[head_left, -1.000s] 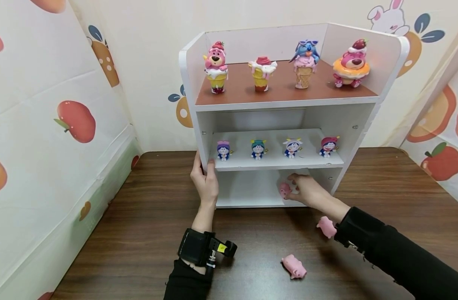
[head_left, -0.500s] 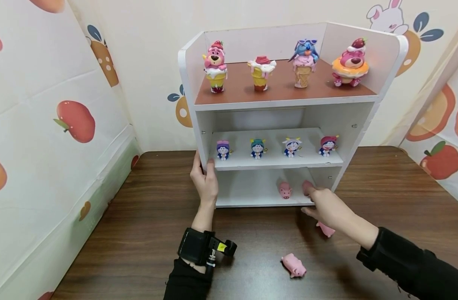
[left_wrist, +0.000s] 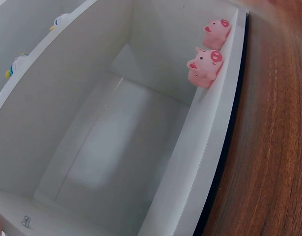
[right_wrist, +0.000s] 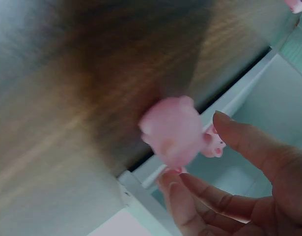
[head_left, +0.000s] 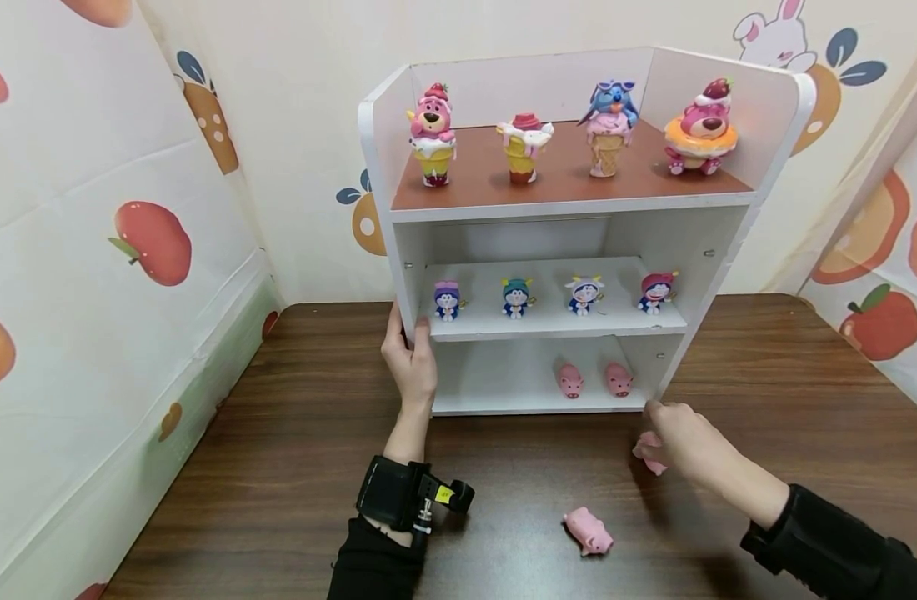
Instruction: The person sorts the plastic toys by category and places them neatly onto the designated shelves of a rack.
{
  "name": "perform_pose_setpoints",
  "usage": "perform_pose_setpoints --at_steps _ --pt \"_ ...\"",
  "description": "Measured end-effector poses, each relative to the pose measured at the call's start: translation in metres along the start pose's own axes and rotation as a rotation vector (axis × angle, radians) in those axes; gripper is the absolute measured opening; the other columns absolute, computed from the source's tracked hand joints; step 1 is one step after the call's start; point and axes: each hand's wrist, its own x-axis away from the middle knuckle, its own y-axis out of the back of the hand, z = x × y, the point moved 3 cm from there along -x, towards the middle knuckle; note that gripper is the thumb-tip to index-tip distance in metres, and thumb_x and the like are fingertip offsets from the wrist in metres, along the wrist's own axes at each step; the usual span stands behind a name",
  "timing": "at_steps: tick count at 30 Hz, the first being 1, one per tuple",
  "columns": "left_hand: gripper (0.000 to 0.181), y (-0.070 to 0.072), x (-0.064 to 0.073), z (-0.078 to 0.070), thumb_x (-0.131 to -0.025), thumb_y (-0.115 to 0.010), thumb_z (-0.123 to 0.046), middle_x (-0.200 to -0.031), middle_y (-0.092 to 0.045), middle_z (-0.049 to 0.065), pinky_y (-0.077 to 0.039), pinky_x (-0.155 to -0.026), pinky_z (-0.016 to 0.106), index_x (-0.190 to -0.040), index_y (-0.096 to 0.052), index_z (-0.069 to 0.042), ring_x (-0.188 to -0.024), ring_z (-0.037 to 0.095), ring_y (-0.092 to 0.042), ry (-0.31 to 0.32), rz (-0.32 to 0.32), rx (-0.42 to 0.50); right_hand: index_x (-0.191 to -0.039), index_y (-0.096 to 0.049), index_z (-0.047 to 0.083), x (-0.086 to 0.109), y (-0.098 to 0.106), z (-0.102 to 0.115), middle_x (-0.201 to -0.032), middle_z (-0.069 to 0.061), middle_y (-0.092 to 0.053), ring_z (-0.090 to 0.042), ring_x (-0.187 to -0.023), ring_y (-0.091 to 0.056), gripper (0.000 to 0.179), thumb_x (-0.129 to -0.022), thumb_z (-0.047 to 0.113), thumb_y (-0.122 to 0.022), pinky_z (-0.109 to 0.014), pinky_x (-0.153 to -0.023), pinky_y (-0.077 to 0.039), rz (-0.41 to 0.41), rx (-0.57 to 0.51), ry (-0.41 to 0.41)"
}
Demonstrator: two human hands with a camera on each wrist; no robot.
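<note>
My left hand (head_left: 412, 371) grips the left side panel of a white display shelf (head_left: 559, 412), thumb at the front edge and fingers outside. My right hand (head_left: 694, 446) is at a pink toy pig (head_left: 648, 454) lying on the table by the shelf's front right corner. In the right wrist view that pig (right_wrist: 173, 130) is between thumb and fingertips, the thumb (right_wrist: 239, 137) apart from it. Two pink toy pigs, a left one (head_left: 570, 381) and a right one (head_left: 618, 379), stand on the bottom shelf. Another pig (head_left: 588, 532) lies nearer on the table.
Several small hooded figurines (head_left: 516, 298) line the middle shelf. On the brown top stand several larger figures, including a pink bear in a yellow cone (head_left: 433, 137) and a blue figure on a cone (head_left: 610, 125). The wooden table (head_left: 293, 467) meets patterned walls.
My right hand has set a second pig on the bottom shelf's right end, let go, and drawn back to the pig by the corner. My left hand has stayed still.
</note>
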Motion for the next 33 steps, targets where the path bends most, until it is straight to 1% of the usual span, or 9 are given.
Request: perform_pose_setpoints --at_steps 4,10,12,17,20,24,26,28,33 --pt "0.041 0.000 0.000 0.000 -0.080 -0.042 0.012 -0.120 -0.049 0.026 -0.037 -0.091 0.043 -0.121 -0.044 0.014 -0.110 0.029 -0.047 0.001 0.001 -0.004 -0.067 -0.049 0.007 0.001 -0.006 -0.007 -0.053 0.006 -0.042 -0.012 -0.052 -0.041 0.025 -0.066 0.008 -0.073 -0.028 -0.046 -0.035 -0.005 -0.044 -0.012" --pt "0.041 0.000 0.000 0.001 -0.080 -0.042 0.013 -0.119 -0.049 0.026 -0.037 -0.091 0.043 -0.121 -0.044 0.014 -0.110 0.029 -0.047 -0.005 0.005 -0.004 -0.071 -0.053 0.005 0.003 -0.009 -0.016 -0.056 0.006 -0.046 -0.006 -0.051 -0.042 0.023 -0.066 0.008 -0.075 -0.024 -0.044 -0.036 -0.034 -0.115 0.022" --pt "0.041 0.000 0.000 0.008 -0.080 -0.042 0.013 -0.119 -0.050 0.025 -0.037 -0.091 0.043 -0.121 -0.044 0.013 -0.110 0.029 -0.047 -0.007 0.006 0.004 -0.072 -0.055 0.005 0.004 -0.008 -0.019 -0.058 0.007 -0.049 -0.004 -0.052 -0.044 0.021 -0.066 0.009 -0.075 -0.023 -0.045 -0.038 -0.030 -0.146 0.035" --pt "0.043 0.001 0.000 0.028 -0.081 -0.043 0.013 -0.122 -0.050 0.021 -0.037 -0.092 0.042 -0.124 -0.045 0.009 -0.112 0.026 -0.046 -0.011 0.005 0.027 -0.080 -0.060 0.007 0.004 -0.009 -0.024 -0.069 0.007 -0.057 -0.002 -0.059 -0.051 0.017 -0.073 0.016 -0.072 -0.023 -0.052 -0.043 0.056 -0.287 0.055" --pt "0.043 0.001 0.000 0.031 -0.082 -0.044 0.009 -0.122 -0.050 0.018 -0.037 -0.092 0.040 -0.125 -0.045 0.006 -0.112 0.023 -0.046 -0.019 0.002 0.030 -0.085 -0.061 0.007 0.004 -0.012 -0.029 -0.073 0.007 -0.058 -0.002 -0.063 -0.052 0.016 -0.076 0.019 -0.069 -0.023 -0.055 -0.043 0.119 -0.396 0.062" --pt "0.043 0.001 0.001 0.032 -0.082 -0.044 0.006 -0.122 -0.051 0.015 -0.037 -0.092 0.039 -0.125 -0.046 0.004 -0.112 0.021 -0.046 -0.035 -0.002 0.030 -0.091 -0.061 0.003 0.005 -0.016 -0.037 -0.076 0.004 -0.060 -0.001 -0.066 -0.053 0.016 -0.080 0.014 -0.064 -0.023 -0.056 -0.045 0.191 -0.541 0.089" --pt "0.043 0.001 0.001 0.032 -0.082 -0.044 0.007 -0.123 -0.051 0.016 -0.037 -0.092 0.039 -0.125 -0.046 0.004 -0.112 0.021 -0.046 -0.034 -0.004 0.026 -0.094 -0.061 0.000 0.005 -0.018 -0.040 -0.078 0.002 -0.061 -0.001 -0.067 -0.054 0.017 -0.082 0.012 -0.062 -0.023 -0.056 -0.046 0.216 -0.583 0.100" --pt "0.044 0.001 0.000 0.031 -0.082 -0.043 0.008 -0.123 -0.050 0.016 -0.037 -0.092 0.039 -0.125 -0.046 0.005 -0.113 0.021 -0.046 -0.027 -0.003 0.022 -0.095 -0.061 -0.001 0.006 -0.018 -0.043 -0.079 0.001 -0.061 -0.001 -0.067 -0.053 0.017 -0.083 0.012 -0.060 -0.023 -0.056 -0.047 0.225 -0.585 0.102" --pt "0.044 0.001 -0.001 0.024 -0.080 -0.042 0.013 -0.122 -0.049 0.022 -0.037 -0.092 0.041 -0.124 -0.044 0.010 -0.112 0.026 -0.046 -0.015 0.003 0.024 -0.092 -0.063 0.001 0.007 -0.014 -0.044 -0.082 0.001 -0.061 0.001 -0.070 -0.051 0.014 -0.082 0.010 -0.061 -0.022 -0.056 -0.045 0.186 -0.488 0.116"
